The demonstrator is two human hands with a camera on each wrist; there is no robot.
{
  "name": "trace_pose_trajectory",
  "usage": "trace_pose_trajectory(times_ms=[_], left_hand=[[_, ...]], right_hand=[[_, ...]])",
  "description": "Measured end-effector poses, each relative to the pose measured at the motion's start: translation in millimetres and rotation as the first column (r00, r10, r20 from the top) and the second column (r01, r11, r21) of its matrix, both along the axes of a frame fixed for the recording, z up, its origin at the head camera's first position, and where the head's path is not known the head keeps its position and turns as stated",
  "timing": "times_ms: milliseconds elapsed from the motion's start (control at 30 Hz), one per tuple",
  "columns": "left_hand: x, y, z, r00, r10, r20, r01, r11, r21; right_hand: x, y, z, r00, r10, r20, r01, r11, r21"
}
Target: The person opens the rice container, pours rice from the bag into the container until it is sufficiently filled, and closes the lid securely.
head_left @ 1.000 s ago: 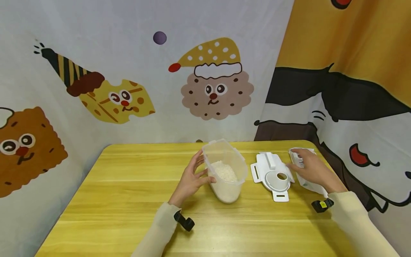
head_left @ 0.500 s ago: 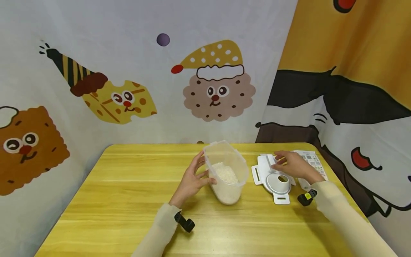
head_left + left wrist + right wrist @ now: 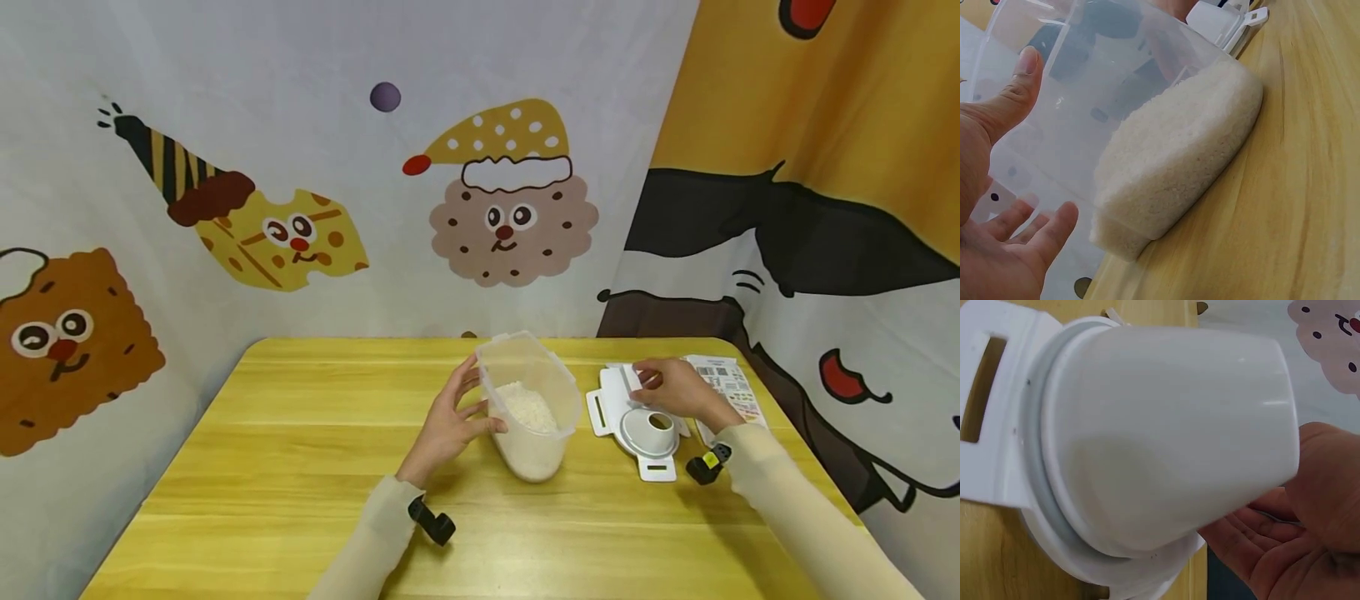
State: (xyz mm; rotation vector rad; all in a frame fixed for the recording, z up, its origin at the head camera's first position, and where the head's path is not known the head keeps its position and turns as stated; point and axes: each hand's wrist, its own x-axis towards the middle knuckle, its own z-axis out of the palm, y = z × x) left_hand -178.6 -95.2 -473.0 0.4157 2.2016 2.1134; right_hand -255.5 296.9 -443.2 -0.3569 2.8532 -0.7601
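Observation:
A translucent plastic container (image 3: 528,417), partly filled with white rice (image 3: 1175,140), stands on the table slightly right of centre. Against its left side rests my left hand (image 3: 442,425), thumb and fingers spread along the wall; the left wrist view shows them loosely extended. To the right lies a white plastic lid (image 3: 651,433) with a raised ridge, side clips and a round spout (image 3: 1172,431). My right hand (image 3: 678,387) pinches the ridge at the lid's back part. In the right wrist view the spout hides some fingers.
A printed white packet (image 3: 727,387) lies at the table's back right, partly behind my right hand. The yellow wooden table (image 3: 300,467) backs onto a curtain (image 3: 337,125) with cartoon figures.
My right hand has moved left from the packet to the lid's ridge, uncovering the packet's printed side. My left hand stays against the container.

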Motion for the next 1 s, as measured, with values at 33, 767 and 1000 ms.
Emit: trace_pose_trajectory(times_ms=[33, 767, 1000], left_hand=[[0.4, -0.3, -0.3, 1.0, 0.001, -0.004, -0.001, 1.0, -0.004], [-3.2, 1.0, -10.8, 0.996, 0.001, -0.089, 0.004, 0.998, 0.057], [-3.9, 1.2, -8.3, 0.996, 0.009, -0.093, -0.004, 0.999, 0.052]], right_hand=[[0.9, -1, 0.4, 1.0, -0.006, 0.002, 0.006, 1.0, -0.003], [10.7, -8, 5.5, 0.993, -0.111, -0.035, 0.104, 0.984, -0.145], [13.2, -10, -0.2, 0.992, -0.124, 0.032, 0.128, 0.975, -0.18]])
